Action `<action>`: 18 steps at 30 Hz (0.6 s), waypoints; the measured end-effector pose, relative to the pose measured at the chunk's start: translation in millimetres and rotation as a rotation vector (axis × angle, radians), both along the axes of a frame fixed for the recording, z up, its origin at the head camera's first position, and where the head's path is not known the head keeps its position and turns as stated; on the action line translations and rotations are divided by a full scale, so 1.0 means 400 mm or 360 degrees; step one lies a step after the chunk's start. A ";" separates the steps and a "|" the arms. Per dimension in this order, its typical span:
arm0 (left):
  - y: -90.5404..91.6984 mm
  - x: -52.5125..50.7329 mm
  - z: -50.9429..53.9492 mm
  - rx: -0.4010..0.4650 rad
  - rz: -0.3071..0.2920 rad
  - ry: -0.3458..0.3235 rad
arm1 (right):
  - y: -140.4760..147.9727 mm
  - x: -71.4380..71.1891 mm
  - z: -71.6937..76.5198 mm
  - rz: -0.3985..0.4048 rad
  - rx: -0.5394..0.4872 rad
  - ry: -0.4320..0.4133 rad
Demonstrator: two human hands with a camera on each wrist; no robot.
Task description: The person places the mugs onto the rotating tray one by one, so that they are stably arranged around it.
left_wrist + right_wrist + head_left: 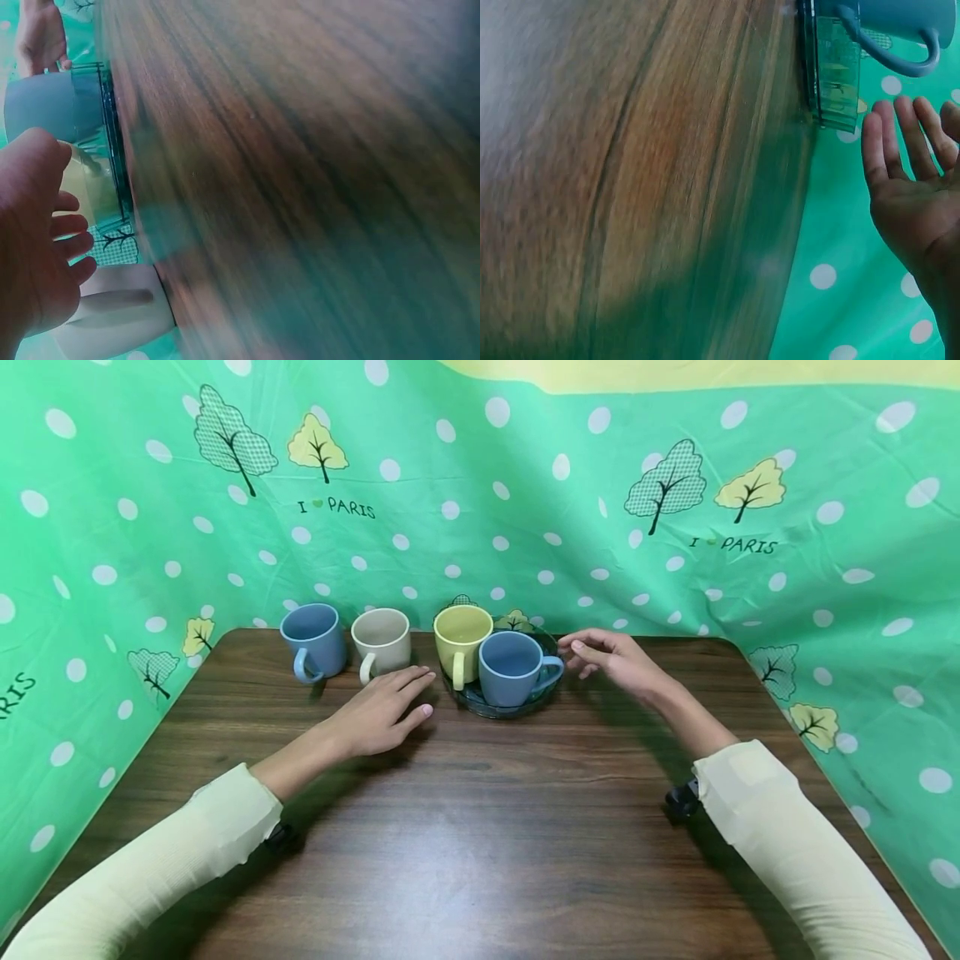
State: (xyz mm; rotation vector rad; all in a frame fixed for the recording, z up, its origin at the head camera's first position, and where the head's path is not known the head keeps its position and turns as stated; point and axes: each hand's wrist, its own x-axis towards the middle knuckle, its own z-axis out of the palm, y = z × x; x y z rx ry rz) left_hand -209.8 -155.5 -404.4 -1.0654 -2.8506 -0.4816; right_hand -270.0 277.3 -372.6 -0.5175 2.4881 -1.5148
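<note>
A clear glass dish (495, 710) holds a yellow mug (464, 631) and, at its front right, a blue mug (510, 672) with its handle to the right. My right hand (618, 664) is just right of that handle, fingers loosely bent and holding nothing; in the right wrist view the hand (922, 172) is apart from the dish (836, 97). My left hand (378, 710) hovers in front of a white mug (382, 635), fingers extended. The left wrist view has the left hand (37, 225) empty between the white mug (112, 307) and the dish (116, 165).
Another blue mug (315, 635) stands at the back left of the wooden table (465, 827), left of the white mug. A green dotted cloth (480, 468) with printed trees hangs behind the table and along its sides.
</note>
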 end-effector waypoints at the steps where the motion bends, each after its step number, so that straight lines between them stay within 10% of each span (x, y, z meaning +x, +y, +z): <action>1: -0.002 0.003 0.002 0.0009 0.0006 0.0013 | 0.002 0.000 0.001 -0.0007 0.0031 0.0019; 18: -0.039 0.036 0.025 0.0169 0.0086 0.0022 | 0.010 -0.003 -0.009 0.0006 0.0297 0.0062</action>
